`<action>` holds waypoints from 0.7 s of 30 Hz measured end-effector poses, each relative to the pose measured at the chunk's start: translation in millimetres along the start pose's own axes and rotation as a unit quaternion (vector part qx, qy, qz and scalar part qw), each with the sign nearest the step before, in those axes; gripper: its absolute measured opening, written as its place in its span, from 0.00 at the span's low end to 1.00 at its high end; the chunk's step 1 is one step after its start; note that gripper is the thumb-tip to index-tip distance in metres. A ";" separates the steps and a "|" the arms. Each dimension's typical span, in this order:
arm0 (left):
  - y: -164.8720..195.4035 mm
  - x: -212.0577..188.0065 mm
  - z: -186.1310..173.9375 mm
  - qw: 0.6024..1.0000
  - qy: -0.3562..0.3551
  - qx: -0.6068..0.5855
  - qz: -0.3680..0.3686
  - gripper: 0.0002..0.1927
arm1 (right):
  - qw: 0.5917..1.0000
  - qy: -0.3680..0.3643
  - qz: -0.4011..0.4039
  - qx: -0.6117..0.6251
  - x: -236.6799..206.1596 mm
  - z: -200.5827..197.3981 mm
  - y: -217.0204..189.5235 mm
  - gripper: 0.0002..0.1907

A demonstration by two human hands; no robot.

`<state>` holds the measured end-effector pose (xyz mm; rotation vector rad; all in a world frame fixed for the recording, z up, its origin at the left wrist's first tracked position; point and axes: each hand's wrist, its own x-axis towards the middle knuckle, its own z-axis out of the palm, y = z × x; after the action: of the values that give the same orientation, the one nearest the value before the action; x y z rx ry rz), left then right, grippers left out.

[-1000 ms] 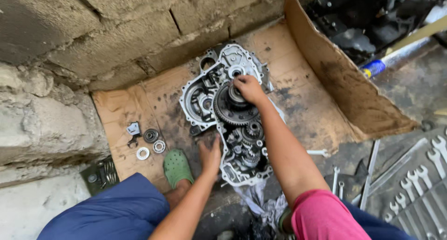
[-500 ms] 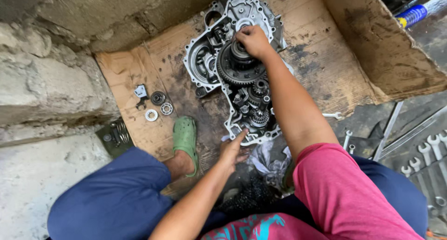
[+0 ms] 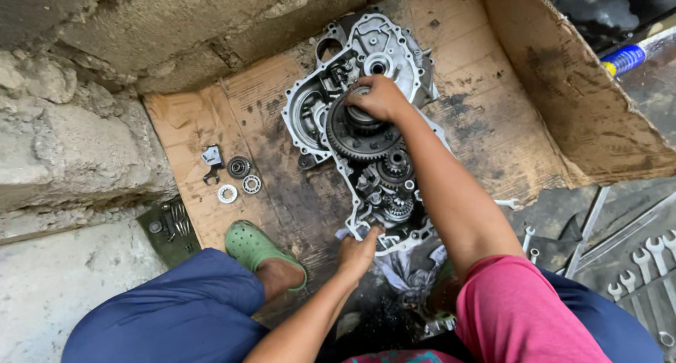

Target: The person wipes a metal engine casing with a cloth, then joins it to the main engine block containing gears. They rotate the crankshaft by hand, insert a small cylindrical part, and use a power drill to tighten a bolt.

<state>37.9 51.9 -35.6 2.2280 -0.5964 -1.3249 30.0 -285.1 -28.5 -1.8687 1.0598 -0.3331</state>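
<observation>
Seen from above: an open gearbox casing [image 3: 366, 130] of grey cast metal lying flat on a stained sheet of cardboard [image 3: 486, 116] spread on the ground against a rough stone wall [image 3: 77, 138]. Right hand [image 3: 377, 99] reaching over the casing's upper half, grip clamped around the hub on top of the large toothed gear [image 3: 359, 134] seated in the casing. Left hand [image 3: 359, 250] down at the casing's near edge, fingers curled and touching the rim there; whether clamped on anything or merely pressing, cannot tell. Smaller gears [image 3: 391, 169] clustered just below the large one, inside the lower half of the casing. A pale rag [image 3: 405, 268] bunched under the near end, just beside the left hand. To the left on the cardboard, well apart from the casing: three round bearings [image 3: 239, 176] close together and a small metal bracket [image 3: 211, 157] beside them. A green clog [image 3: 257, 247] on one foot at the cardboard's near edge, with blue trouser legs [image 3: 176, 314] and a pink sleeve [image 3: 521, 307] below. A row of spanners [image 3: 648, 261] laid out at far right, a blue spray can [image 3: 627, 57] beyond the raised cardboard flap, and a small dark tray of parts [image 3: 169, 226] off the left edge by the wall.
</observation>
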 end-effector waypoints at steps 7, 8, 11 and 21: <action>-1.0 10.5 -56.3 0.983 -0.021 0.142 -0.115 0.35 | 0.994 0.091 0.051 0.012 -8.0 14.7 12.5 0.23; -3.0 16.9 -70.8 0.979 -0.018 0.188 -0.078 0.36 | 0.993 0.103 0.056 0.025 -10.7 17.1 14.0 0.22; -14.1 28.5 -117.0 0.958 0.001 0.277 -0.070 0.41 | 0.981 0.147 0.105 0.074 -29.3 27.6 14.7 0.23; -26.2 69.6 -223.4 0.899 -0.088 0.429 -0.020 0.41 | 0.941 0.274 0.134 0.147 -103.9 69.9 -9.4 0.20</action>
<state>270.6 71.5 -5.4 2.7979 -1.4346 -1.4685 16.1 -160.6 -37.6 -1.3665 1.5216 -0.8349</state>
